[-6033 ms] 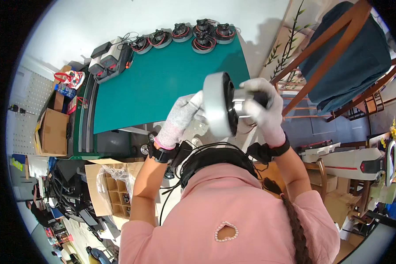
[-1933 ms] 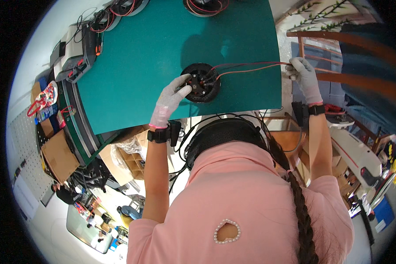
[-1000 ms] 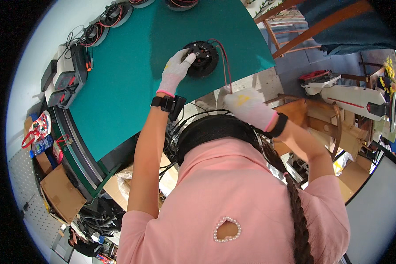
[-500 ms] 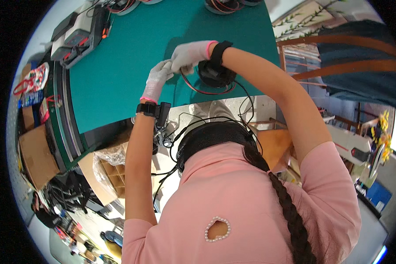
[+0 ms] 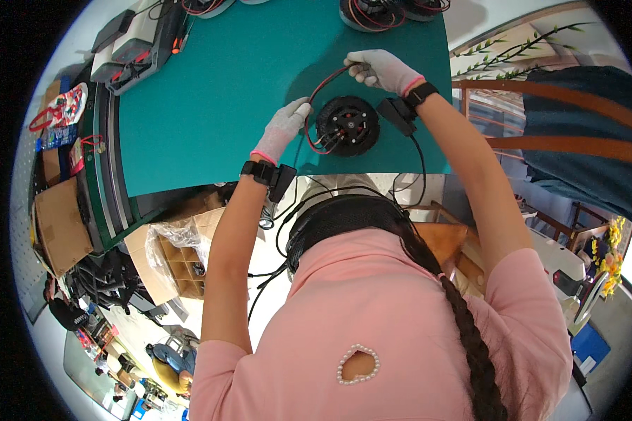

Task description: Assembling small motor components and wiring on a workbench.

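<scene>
A round black wheel motor (image 5: 361,118) lies on the green tabletop (image 5: 218,119) near its front edge, its hub with bolts facing up. Red and black wires (image 5: 325,84) leave the hub, loop left and arch up between my hands. My left hand (image 5: 285,128), in a whitish glove with a pink cuff, pinches the wires left of the wheel. Farther away and to the right, my right hand (image 5: 385,70), gloved alike, grips the wires toward their end; its fingers hide the tip. Both wrists wear black straps with small boxes.
More wheels with coiled wires stand at the far edge, one of them a dark wheel (image 5: 366,15). Far left are a grey device (image 5: 128,48) and an orange-handled tool (image 5: 177,46). Below the table sits a divided cardboard box (image 5: 182,270); to the right, a wooden chair with dark cloth (image 5: 590,112).
My hands, close together before, are now apart, with the wires stretched in an arch between them. The right hand has moved right and away, uncovering the wheel.
</scene>
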Available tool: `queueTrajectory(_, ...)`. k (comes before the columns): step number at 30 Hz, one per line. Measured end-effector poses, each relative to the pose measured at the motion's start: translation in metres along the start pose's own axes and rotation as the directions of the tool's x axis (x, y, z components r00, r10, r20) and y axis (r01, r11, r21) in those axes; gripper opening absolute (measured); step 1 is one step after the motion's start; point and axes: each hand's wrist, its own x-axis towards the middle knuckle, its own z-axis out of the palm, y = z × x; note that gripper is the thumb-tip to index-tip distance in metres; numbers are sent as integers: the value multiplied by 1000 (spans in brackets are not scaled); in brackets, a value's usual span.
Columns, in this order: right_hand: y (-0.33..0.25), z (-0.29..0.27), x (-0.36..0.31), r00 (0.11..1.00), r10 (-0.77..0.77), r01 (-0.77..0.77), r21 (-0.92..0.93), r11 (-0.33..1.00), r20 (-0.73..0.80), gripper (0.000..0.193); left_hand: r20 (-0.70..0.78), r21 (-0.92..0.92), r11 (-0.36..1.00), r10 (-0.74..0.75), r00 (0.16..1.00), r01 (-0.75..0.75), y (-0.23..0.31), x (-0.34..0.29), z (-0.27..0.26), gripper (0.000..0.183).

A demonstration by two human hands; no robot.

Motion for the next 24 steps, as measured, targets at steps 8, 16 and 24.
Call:
queueTrajectory(8,69,-34,-52,987,97,-24,481,876,-126,17,-6,307,943,138,990,-129,29,19,16,34)
queueTrajectory(16,132,-15,-107,979,120,29,692,721,-165,15,214,604,767,105,971,-217,52,29,24,32)
queueTrajectory(24,163,20,-128,989,1,104,687,720,-150,28,433,333,794,350,831,-508,64,21,30,44)
